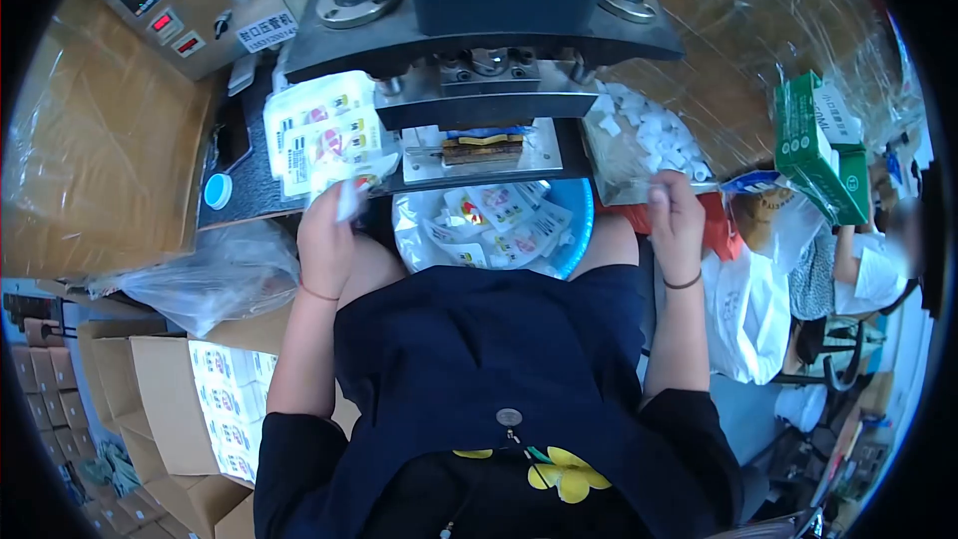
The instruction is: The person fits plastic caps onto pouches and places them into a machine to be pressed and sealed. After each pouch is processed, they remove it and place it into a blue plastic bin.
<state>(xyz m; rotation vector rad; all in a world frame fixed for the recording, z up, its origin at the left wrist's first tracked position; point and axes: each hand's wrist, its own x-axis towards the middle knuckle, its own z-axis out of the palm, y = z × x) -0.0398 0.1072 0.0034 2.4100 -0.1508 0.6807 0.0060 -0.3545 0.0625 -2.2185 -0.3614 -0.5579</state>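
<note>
My left hand (pixel 327 245) is closed on a printed pouch (pixel 349 185), partly blurred, in front of a stack of flat printed pouches (pixel 321 125) on the dark table. Near the front edge of a tray of small white spouts (pixel 654 140), my right hand (pixel 677 215) has its fingers pressed together; what they hold, if anything, is too small to name. Between the hands is the press (pixel 489 105), its metal plate (pixel 544 152) under the upper block. Several pouches lie in a blue basin (pixel 581 225) below the plate.
A control box (pixel 190 0) with red displays stands at the upper left. A round blue-rimmed cap (pixel 218 191) lies on the table. Green boxes (pixel 813 145) are at the right, near another person's arm (pixel 848 258). An open carton (pixel 175 389) of printed packs sits at the lower left.
</note>
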